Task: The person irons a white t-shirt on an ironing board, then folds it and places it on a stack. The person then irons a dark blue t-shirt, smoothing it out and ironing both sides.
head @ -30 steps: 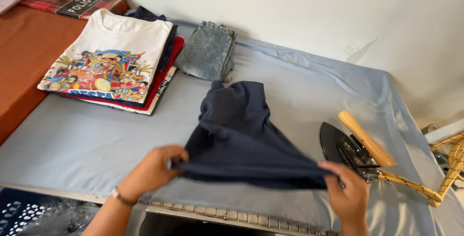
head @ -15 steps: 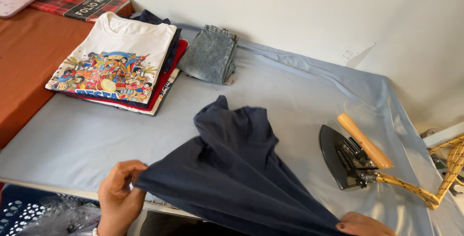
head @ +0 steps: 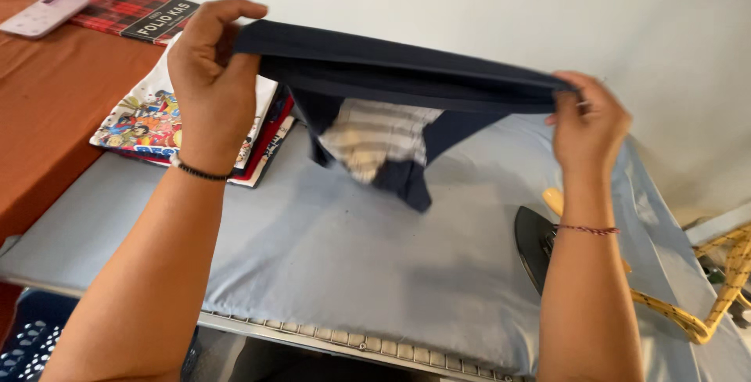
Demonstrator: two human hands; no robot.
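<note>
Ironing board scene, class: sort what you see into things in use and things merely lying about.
In use: navy garment, left hand, right hand, blue board cover.
Lying about: folded shirt stack, iron, plaid book, white remote.

Soft, even daylight fills the scene, bright on the white wall with no glare. The raised garment throws a faint, blurred shadow on the ironing board near its front edge. The right hand is slightly motion-blurred; the left hand is sharp. The forearms look stretched at the bottom edge.
</note>
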